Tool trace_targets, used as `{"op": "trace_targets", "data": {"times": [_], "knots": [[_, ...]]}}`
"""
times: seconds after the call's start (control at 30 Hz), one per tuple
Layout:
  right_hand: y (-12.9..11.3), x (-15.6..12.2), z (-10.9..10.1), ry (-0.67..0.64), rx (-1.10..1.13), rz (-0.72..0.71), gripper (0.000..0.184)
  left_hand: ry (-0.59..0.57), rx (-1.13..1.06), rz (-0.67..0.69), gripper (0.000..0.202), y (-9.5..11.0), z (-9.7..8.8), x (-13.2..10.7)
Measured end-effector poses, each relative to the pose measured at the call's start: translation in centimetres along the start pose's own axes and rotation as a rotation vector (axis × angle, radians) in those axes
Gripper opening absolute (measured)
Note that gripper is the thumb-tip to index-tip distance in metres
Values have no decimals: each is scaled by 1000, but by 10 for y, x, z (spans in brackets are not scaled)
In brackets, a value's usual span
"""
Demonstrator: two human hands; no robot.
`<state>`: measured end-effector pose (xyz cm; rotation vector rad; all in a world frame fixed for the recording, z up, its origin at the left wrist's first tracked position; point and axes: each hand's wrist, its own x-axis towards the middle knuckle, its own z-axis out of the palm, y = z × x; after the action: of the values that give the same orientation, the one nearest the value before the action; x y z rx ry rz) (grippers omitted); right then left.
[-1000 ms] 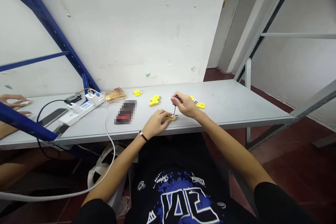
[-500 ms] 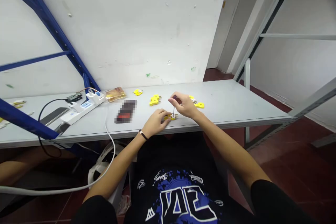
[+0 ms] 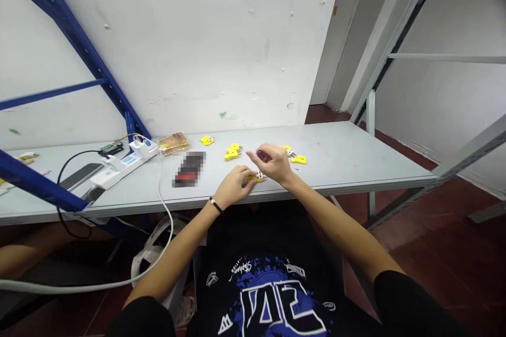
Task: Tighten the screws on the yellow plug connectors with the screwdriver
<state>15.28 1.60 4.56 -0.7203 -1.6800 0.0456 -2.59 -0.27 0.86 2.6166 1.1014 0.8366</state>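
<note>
On the table near its front edge, my left hand (image 3: 236, 184) pinches a small yellow plug with a white inner part (image 3: 259, 177) and holds it against the surface. Above it, my right hand (image 3: 276, 162) is closed around the dark red handle of a screwdriver (image 3: 260, 155). The tool points down at the plug; its shaft and tip are mostly hidden by the fingers. Yellow plug pieces (image 3: 232, 152) with metal pins lie behind my left hand, and another yellow piece (image 3: 207, 140) sits farther back. A yellow cover (image 3: 299, 159) and a white part (image 3: 290, 152) lie beyond my right hand.
To the left are a white power strip (image 3: 118, 169), a phone (image 3: 81, 175), a clear bag (image 3: 174, 143) and a pixelated dark item (image 3: 190, 169). A white cable (image 3: 169, 231) hangs over the edge. A blue post (image 3: 43, 187) crosses there; another person's arm (image 3: 35, 245) shows below.
My right hand has turned around the screwdriver, so the handle's end now faces up toward me and less of the shaft shows. My left hand and the plug stay almost where they were.
</note>
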Motion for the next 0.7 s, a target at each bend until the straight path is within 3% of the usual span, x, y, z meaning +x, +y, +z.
{"op": "trace_targets", "data": {"times": [0.13, 0.37, 0.7], "knots": [[-3, -1, 2, 2, -28, 43, 51, 15, 12, -4, 19, 0, 1, -1], [-7, -2, -1, -132, -45, 68, 53, 24, 23, -36, 18, 0, 1, 0], [15, 7, -13, -257, 65, 165, 40, 101, 79, -129, 20, -1, 3, -1]]}}
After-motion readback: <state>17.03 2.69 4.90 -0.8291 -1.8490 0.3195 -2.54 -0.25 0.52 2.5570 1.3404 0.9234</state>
